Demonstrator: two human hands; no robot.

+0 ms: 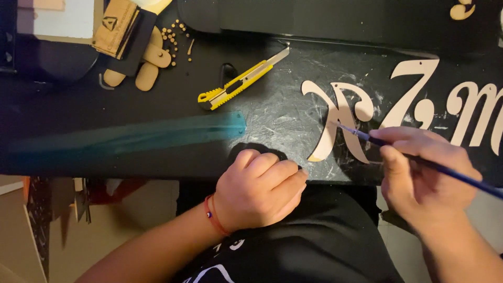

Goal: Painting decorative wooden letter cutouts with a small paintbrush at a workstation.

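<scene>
Black tabletop (157, 105), scuffed white around the work area, dim light. Right hand (419, 173) at 4 o'clock, fingers pinched together on a thin blue brush (450, 170); brush tip rests on the pale cutout letter (335, 123) lying flat at 3 o'clock. Left hand (259, 194) at 6 o'clock, curled into a loose fist, knuckles on the tabletop edge just beside the letter's lower foot, holding nothing that I can see. More cutout letters (419, 94) lie to the right at 2 o'clock, near the first but apart.

Yellow knife (238, 81) at 12 o'clock, blade out. Small wooden tags (149, 65) and beads (175, 34) at 11 o'clock. Teal smear (157, 133) across 9 o'clock; blurred, cannot tell what it is.

Risks, judged: letter appears unheld, so brush pressure could slide it. Exposed blade lies within reach of a forearm sweep. Right sleeve side could drag over neighbouring letters.

Hidden: rightmost letter cut by frame edge; brush end runs out of frame; paint, if any, not discernible on the tip.
</scene>
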